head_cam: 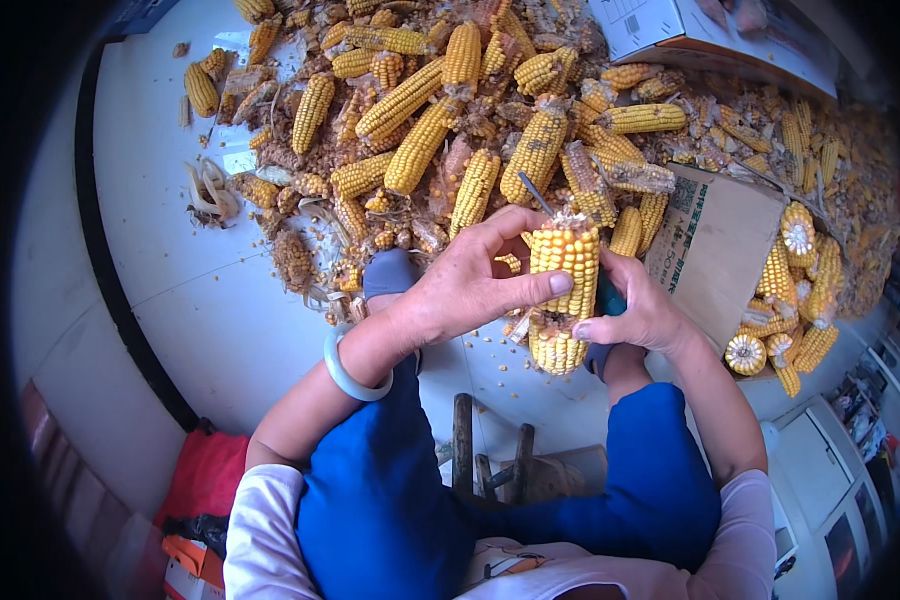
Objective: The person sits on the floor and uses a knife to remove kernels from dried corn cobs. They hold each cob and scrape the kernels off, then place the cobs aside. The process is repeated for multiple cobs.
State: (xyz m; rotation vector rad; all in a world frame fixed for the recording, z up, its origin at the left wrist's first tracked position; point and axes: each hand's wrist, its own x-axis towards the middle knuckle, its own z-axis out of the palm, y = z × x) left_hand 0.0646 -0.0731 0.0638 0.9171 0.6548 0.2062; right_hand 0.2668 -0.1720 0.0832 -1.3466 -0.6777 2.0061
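Observation:
Both hands hold a thick yellow corn cob (565, 262) upright in front of me. My left hand (487, 277) grips its upper part, the thumb lying across the kernels. My right hand (634, 307) supports the cob from the other side, its thumb by a brown gap in the kernels near the lower end. A dark green handle (610, 296) shows partly between the right fingers and the cob; a thin metal shaft (534, 193) sticks out behind the cob's top. Whether the two are one tool, I cannot tell.
Beyond my hands, a heap of corn cobs (420, 146), bare cobs and debris covers the tiled floor. At right, an open cardboard box (712, 247) holds several cobs. A white box (645, 26) stands at the upper right. Loose kernels lie near my feet, beside wooden stool legs (462, 442).

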